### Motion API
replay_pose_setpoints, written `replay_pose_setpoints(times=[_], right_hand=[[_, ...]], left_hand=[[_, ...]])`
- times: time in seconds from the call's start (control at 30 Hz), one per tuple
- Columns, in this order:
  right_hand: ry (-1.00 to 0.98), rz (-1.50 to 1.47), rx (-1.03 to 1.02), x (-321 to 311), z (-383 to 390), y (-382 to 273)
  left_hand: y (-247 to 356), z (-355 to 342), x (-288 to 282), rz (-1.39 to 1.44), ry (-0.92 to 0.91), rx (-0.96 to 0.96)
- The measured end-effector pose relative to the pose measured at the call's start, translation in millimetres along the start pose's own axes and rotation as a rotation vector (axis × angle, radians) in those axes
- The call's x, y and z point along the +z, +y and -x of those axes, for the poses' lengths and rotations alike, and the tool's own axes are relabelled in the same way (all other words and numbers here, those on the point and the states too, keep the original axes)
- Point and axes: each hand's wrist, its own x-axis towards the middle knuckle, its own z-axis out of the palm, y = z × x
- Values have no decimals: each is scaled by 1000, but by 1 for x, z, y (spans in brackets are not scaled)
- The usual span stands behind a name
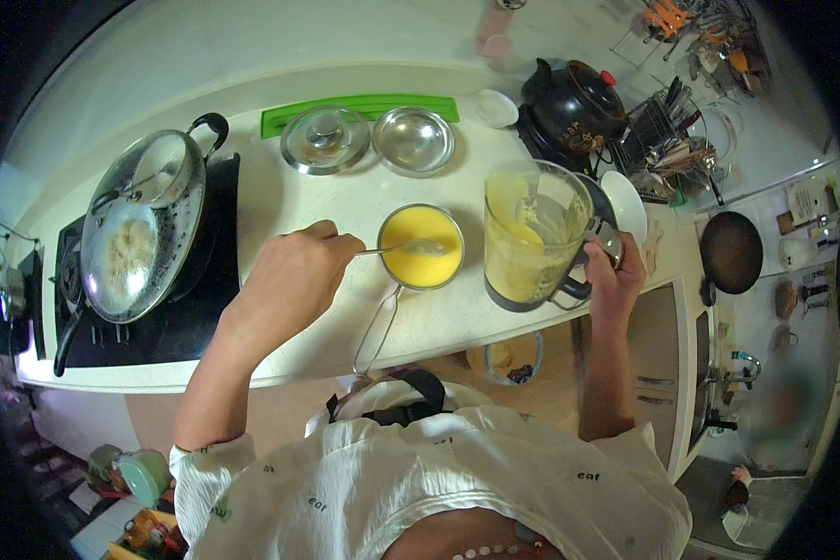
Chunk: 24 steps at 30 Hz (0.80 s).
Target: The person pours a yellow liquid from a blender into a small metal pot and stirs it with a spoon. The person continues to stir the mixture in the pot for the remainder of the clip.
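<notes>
The left hand [299,271] pinches the end of a metal spoon [387,250], its fingers closed together on the handle, over a small round pot [422,206] on the pale desk [285,210]. The spoon lies nearly crosswise, its long axis running left to right, with the bowl pointing right and resting in the yellow liquid [425,272] that fills much of the pot. The spoon is thin and silvery, its bowl smeared with pale yellow. The pot has a metal rim, and its long wire handle points toward the person and a little to the left, reaching past the desk's near edge. To the right, the right hand [616,271] has its fingers curled around the handle of a clear jug [537,229], whose handle side faces right; its mouth points up and away from the person, the dark base sitting nearer to them. Whether the base touches the desk cannot be told. Thick yellow streaks coat the jug's inside wall. Small dark printed words are scattered over the white shirt [495,457], and the black kettle [583,107] behind the jug carries golden markings too small to read. A glass lid [325,140] and a shiny metal bowl [413,140] lie side by side beyond the pot.
</notes>
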Motion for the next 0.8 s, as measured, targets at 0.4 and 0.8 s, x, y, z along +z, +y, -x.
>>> replay_pose_setpoints(times=[0.4, 0.8], right_hand=[[227, -425, -7, 63, 4, 78], [283, -532, -11, 94, -13, 86]], left_hand=[[12, 1, -1, 29, -26, -119], [23, -2, 4, 55, -49, -176]])
